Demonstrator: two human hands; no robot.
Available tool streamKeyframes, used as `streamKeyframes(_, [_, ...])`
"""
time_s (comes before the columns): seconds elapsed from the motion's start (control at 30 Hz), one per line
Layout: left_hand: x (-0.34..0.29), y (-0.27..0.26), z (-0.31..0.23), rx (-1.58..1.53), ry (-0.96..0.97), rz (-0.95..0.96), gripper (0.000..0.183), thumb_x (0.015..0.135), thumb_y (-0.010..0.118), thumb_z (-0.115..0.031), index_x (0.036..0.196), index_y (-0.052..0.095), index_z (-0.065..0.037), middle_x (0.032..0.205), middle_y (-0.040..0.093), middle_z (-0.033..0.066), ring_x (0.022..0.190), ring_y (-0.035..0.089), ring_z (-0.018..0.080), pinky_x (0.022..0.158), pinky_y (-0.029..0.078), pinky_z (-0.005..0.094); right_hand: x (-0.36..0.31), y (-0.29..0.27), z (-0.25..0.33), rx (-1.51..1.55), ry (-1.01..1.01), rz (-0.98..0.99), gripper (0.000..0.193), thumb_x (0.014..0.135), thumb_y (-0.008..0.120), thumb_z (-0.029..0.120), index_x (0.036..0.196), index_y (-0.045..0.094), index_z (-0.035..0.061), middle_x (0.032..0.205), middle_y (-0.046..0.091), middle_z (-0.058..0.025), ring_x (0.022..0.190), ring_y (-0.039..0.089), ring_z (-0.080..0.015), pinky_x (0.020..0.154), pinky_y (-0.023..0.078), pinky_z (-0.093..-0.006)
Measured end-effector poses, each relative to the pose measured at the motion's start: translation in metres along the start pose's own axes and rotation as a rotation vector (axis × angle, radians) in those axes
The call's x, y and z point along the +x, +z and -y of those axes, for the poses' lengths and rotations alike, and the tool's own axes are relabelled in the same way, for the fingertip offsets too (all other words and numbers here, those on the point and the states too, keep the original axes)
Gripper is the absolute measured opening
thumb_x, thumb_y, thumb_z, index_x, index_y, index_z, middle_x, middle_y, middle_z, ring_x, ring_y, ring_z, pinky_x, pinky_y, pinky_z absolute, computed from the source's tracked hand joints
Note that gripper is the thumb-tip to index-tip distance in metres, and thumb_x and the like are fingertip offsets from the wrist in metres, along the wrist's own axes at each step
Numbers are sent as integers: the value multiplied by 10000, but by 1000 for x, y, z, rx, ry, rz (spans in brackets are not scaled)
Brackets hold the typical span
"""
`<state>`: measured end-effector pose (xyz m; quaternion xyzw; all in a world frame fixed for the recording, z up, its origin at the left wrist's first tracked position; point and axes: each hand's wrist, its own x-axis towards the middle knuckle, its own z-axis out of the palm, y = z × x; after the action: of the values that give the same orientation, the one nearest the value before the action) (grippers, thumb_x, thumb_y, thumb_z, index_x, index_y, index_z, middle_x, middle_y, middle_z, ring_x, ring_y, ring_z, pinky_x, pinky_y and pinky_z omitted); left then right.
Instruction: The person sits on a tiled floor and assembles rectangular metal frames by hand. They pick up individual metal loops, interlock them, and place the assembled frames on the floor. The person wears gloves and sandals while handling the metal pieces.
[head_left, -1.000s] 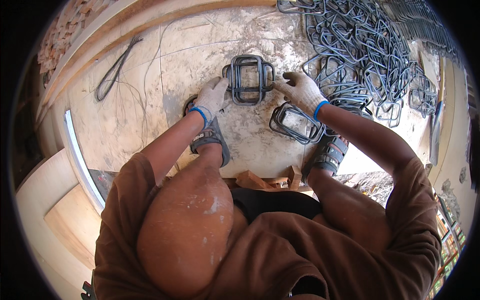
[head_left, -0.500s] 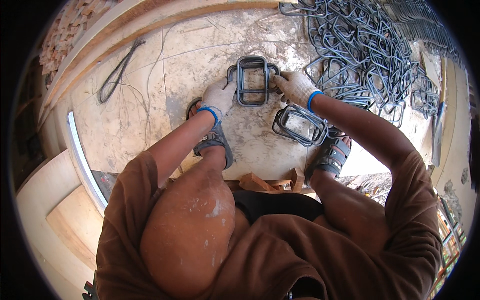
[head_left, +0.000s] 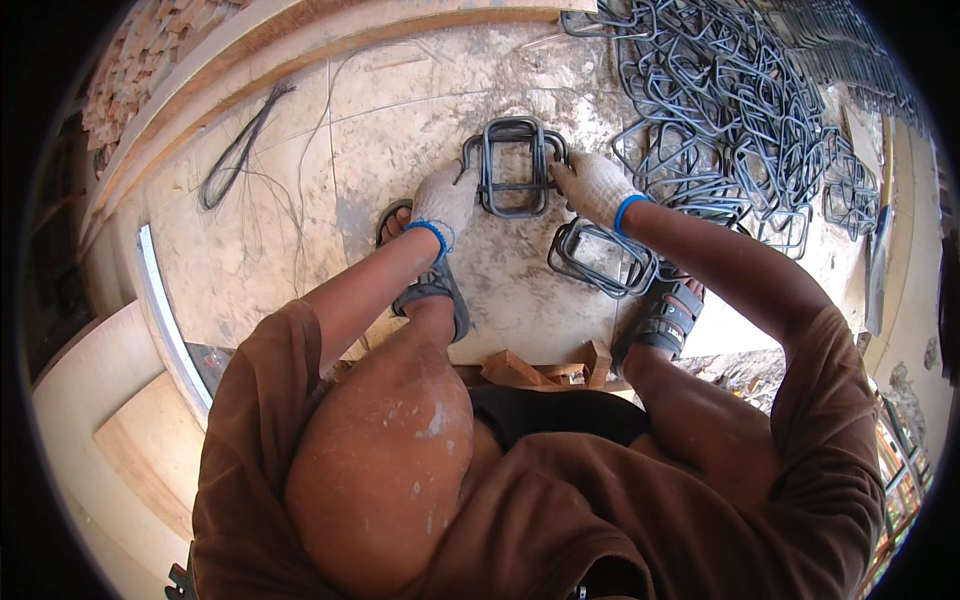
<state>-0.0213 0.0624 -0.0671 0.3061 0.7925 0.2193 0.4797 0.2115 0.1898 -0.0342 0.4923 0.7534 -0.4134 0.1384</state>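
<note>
In front of me a stack of dark, rectangular rebar stirrups (head_left: 516, 213) rests on the pale boards, some upright and some lying crosswise. My left hand (head_left: 446, 200), in a whitish knit glove, is closed at the left end of the crosswise stirrups. At their right end, my gloved right hand (head_left: 594, 188) is closed too, thumb and fingers pinching the rods. Part of each grip is hidden by the glove. Just below my right hand lies a second, smaller bundle of stirrups (head_left: 583, 274), near my right sandal (head_left: 664, 318).
A large tangled heap of stirrups (head_left: 715, 110) covers the far right. To the left lies a thin bundle of wire (head_left: 238, 160). Long timber beams (head_left: 300, 45) run along the far left edge. Wood offcuts (head_left: 512, 369) sit between my feet.
Both hands and the crosswise stirrups have shifted slightly to the right and nearer to me. The view has also moved a little.
</note>
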Motion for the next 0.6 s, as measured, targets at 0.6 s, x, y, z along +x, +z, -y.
streamKeyframes(0.6, [-24, -5, -39, 272, 28, -32, 456, 1029, 594, -339, 1343, 697, -25, 1101, 772, 241, 1057, 734, 385, 934, 551, 443, -8, 5, 7, 70, 21, -64, 584, 1058, 561, 432, 1216, 645, -124, 1045, 736, -370, 1060, 735, -500, 929, 582, -541])
